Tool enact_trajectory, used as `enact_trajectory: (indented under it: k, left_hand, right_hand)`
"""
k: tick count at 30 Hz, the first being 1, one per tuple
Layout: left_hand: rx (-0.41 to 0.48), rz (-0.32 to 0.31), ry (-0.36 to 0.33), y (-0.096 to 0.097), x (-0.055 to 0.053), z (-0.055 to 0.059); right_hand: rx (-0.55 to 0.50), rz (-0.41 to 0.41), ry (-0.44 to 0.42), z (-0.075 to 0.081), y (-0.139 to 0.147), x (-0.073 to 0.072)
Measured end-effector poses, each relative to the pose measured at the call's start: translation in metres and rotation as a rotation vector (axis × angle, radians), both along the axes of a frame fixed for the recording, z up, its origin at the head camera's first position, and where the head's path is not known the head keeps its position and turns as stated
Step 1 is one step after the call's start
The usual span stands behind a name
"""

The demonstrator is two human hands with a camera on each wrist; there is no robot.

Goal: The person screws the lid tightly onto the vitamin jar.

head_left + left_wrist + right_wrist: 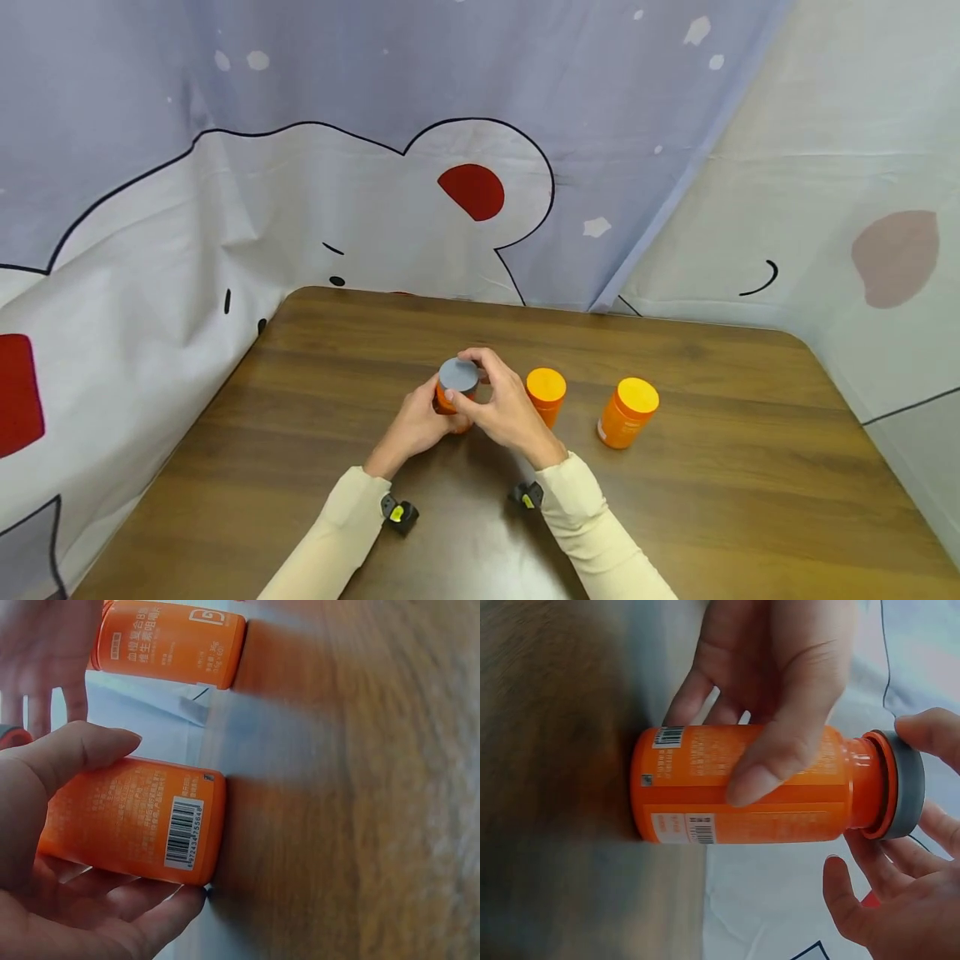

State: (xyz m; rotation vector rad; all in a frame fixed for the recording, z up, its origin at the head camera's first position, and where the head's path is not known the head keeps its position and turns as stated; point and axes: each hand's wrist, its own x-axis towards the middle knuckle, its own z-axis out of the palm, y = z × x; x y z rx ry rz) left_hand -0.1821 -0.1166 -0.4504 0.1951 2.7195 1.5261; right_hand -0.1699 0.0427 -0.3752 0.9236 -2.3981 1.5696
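An orange bottle (pixel 780 814) with white print and barcodes stands upright on the table. My left hand (pixel 420 423) grips its body, thumb on one side and fingers round the other. On top of the bottle is a grey lid (pixel 458 376), which my right hand (pixel 510 410) pinches between thumb and fingers. In the right wrist view the lid (pixel 907 785) sits at the end of the narrow neck, with an orange rim showing under its edge and the neck bare below.
Close to the right of my right hand stands a second orange bottle (pixel 546 388) with a yellow-orange lid, partly hidden by that hand. A third such bottle (pixel 628 415) is farther right. The brown wooden table (pixel 720 492) ends at a printed cloth backdrop (pixel 360 192).
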Motion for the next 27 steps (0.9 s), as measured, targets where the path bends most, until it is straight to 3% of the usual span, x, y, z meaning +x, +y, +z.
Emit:
enact_trajectory:
  k: [8,16,22,27]
  left_hand:
    - [0.035,-0.008,0.0,0.005,0.0,-0.002]
    - [0.013,-0.026,0.005,0.006,0.0,-0.002]
    - [0.006,0.015,-0.022,-0.002,0.004,-0.001]
    - [-0.027,-0.015,0.0,0.001,-0.001,0.0]
  right_hand:
    - [-0.004,0.024,-0.039,-0.007,0.004,-0.002]
    - [0.003,-0.029,-0.026,-0.046,0.003,-0.021]
    - [0.0,-0.017,-0.007,-0.051,-0.006,-0.02]
    - [-0.02,-0.062,0.006,-0.051,-0.003,-0.021]
